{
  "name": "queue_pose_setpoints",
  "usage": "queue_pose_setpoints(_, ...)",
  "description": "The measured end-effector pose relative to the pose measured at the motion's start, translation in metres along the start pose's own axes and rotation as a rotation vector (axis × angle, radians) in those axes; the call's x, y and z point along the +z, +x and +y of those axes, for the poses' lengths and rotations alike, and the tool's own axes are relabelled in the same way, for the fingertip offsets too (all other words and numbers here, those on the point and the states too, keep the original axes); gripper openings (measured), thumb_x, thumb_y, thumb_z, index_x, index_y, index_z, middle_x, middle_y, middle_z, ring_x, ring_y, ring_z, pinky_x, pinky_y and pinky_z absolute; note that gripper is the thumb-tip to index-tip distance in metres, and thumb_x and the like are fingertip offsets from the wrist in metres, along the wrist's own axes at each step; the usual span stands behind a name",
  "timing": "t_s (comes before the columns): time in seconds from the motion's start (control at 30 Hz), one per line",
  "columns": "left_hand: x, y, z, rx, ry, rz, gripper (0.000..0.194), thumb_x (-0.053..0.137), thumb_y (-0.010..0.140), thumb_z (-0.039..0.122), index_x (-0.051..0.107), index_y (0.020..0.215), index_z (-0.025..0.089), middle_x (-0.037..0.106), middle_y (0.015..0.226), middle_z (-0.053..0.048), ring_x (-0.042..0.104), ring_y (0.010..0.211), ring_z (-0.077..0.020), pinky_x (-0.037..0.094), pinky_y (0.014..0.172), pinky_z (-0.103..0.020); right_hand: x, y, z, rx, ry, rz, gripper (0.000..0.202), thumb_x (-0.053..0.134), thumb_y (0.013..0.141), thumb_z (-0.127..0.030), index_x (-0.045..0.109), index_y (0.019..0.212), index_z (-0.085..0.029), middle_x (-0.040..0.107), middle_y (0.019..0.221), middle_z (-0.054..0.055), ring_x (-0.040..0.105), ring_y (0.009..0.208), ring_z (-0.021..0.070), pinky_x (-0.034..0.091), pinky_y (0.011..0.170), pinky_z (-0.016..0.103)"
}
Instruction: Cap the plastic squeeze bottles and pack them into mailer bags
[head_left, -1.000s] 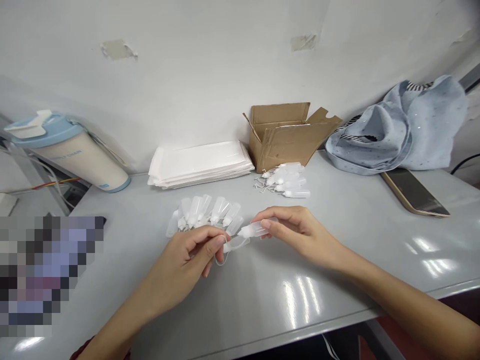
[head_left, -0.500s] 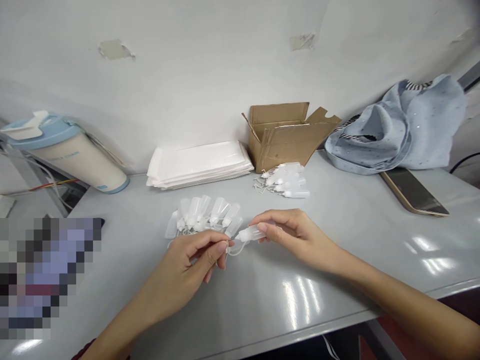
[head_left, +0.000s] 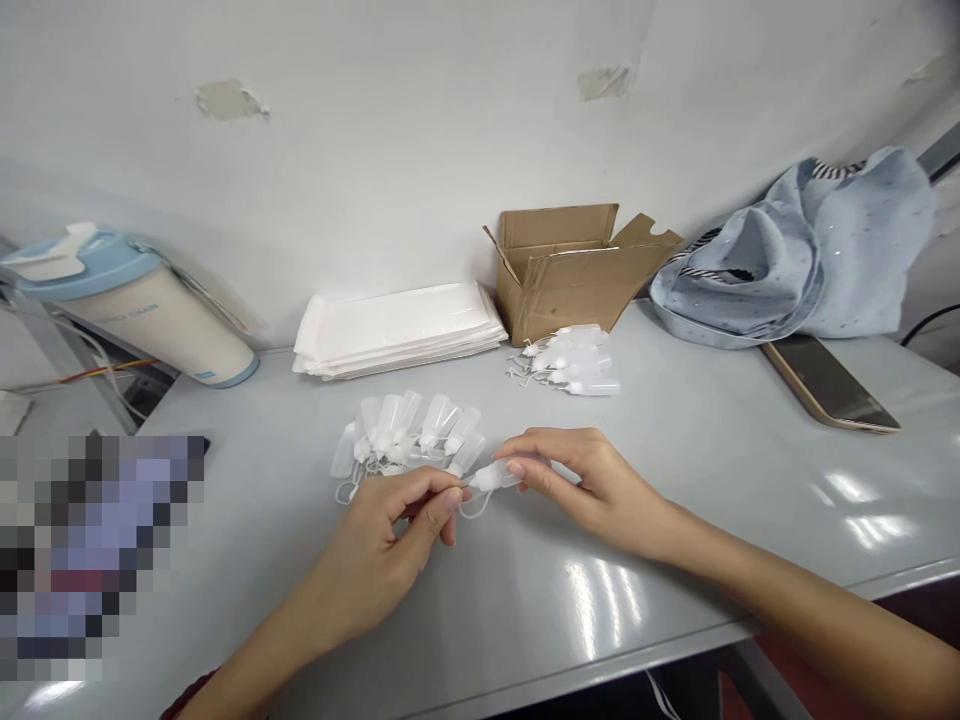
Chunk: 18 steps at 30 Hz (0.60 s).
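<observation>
A small translucent squeeze bottle (head_left: 495, 474) lies sideways between my hands, its white tip pointing left and a thin cap strap looping below it. My right hand (head_left: 592, 485) holds the bottle's body between thumb and fingers. At the tip, my left hand (head_left: 409, 515) is pinched shut; the small piece between its fingertips is mostly hidden. Behind my left hand lies a loose cluster of similar bottles (head_left: 390, 425). A second pile of bottles (head_left: 574, 358) rests farther back, in front of the cardboard box.
An open cardboard box (head_left: 585, 285) stands against the wall, beside a stack of white sheets or bags (head_left: 397, 325). A tumbler (head_left: 157, 315) is at the left. On the right are a blue cloth bag (head_left: 795, 250) and a phone (head_left: 832, 385) on the grey table (head_left: 675, 630).
Both hands have shifted slightly, my left hand a little right and down. The held bottle has moved slightly down, its tip still at my left fingertips.
</observation>
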<state>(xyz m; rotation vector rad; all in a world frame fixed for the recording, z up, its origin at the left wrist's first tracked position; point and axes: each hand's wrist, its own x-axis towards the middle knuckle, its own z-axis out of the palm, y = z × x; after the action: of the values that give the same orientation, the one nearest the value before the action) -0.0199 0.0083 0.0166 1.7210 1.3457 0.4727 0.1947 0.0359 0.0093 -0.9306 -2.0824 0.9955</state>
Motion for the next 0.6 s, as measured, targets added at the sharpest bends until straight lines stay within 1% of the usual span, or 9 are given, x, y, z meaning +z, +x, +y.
queue_pose_setpoints(0.13, 0.002, 0.001, 0.002, 0.004, 0.039, -0.015, 0.03, 0.041, 0.091, 0.035, 0.059, 0.074, 0.019, 0.055, 0.062, 0.003, 0.047, 0.05, -0.0105, 0.037, 0.049, -0.022, 0.0, 0.0, 0.001, -0.029, -0.043, -0.014, 0.021, 0.046, 0.094, -0.022, 0.066, 0.097, -0.016, 0.068, 0.085, 0.003, 0.061, 0.074, 0.0112, 0.045, 0.068, 0.022)
queue_pose_setpoints(0.27, 0.006, 0.0, 0.0, 0.026, 0.054, -0.054, 0.031, 0.039, 0.092, 0.034, 0.057, 0.07, 0.019, 0.053, 0.06, 0.004, 0.047, 0.05, -0.01, 0.036, 0.049, -0.022, -0.001, 0.0, 0.002, -0.039, -0.102, -0.058, 0.022, 0.044, 0.094, -0.021, 0.064, 0.093, -0.013, 0.066, 0.079, 0.003, 0.059, 0.069, 0.0108, 0.043, 0.065, 0.021)
queue_pose_setpoints(0.43, 0.01, 0.0, -0.004, 0.094, 0.079, -0.037, 0.031, 0.041, 0.091, 0.029, 0.055, 0.065, 0.019, 0.05, 0.055, 0.005, 0.043, 0.049, -0.0095, 0.033, 0.049, -0.022, -0.001, 0.002, 0.003, -0.058, -0.127, -0.093, 0.022, 0.044, 0.094, -0.021, 0.064, 0.091, -0.013, 0.064, 0.077, 0.002, 0.057, 0.068, 0.0101, 0.042, 0.065, 0.02)
queue_pose_setpoints(0.6, 0.011, 0.001, -0.006, 0.085, 0.06, -0.043, 0.031, 0.041, 0.091, 0.031, 0.055, 0.065, 0.019, 0.05, 0.055, 0.005, 0.044, 0.048, -0.0091, 0.034, 0.049, -0.021, 0.001, 0.001, 0.003, -0.055, -0.104, -0.103, 0.023, 0.045, 0.094, -0.021, 0.065, 0.092, -0.011, 0.063, 0.077, 0.003, 0.056, 0.068, 0.0094, 0.041, 0.066, 0.02)
